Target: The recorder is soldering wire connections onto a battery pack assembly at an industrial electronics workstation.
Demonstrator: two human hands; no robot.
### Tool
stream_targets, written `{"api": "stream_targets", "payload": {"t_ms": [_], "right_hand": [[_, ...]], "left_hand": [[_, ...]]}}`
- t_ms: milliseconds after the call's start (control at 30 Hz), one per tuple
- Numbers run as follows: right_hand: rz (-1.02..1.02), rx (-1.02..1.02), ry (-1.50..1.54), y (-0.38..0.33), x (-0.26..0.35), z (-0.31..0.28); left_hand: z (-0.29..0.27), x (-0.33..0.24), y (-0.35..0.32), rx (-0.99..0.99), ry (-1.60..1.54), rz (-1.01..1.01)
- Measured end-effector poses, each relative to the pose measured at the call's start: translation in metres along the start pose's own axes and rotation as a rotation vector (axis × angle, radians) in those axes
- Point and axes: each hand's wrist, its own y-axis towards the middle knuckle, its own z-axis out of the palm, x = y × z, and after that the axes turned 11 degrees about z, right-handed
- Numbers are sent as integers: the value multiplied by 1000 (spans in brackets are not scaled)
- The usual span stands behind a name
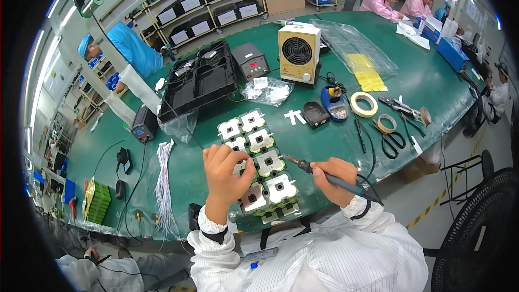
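In front of me lies a battery pack (270, 163), a two-column block with pale metal plates on top and green sides. My right hand (334, 180) grips a soldering iron (346, 185) like a pen, its tip close to the pack's right edge. Over the pack's left side, my left hand (224, 176) has thumb and fingers pinched together. A thin dark wire (184, 125) runs down from the upper left into these fingers; its end is hidden behind them.
Right of the pack lie a soldering iron stand (334, 103), tape roll (364, 104), scissors (393, 143) and pliers (411, 128). Behind stand an ionizing fan (299, 54) and black plastic case (200, 81). White wires (165, 184) lie left. A person in blue (132, 48) works across the table.
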Motion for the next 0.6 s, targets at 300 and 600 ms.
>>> {"api": "stream_targets", "payload": {"t_ms": [300,600], "right_hand": [[26,15,-25,2,2,-1],[4,5,-15,4,3,-1]], "left_hand": [[7,3,-1,10,-8,16],[11,1,1,22,-19,33]]}}
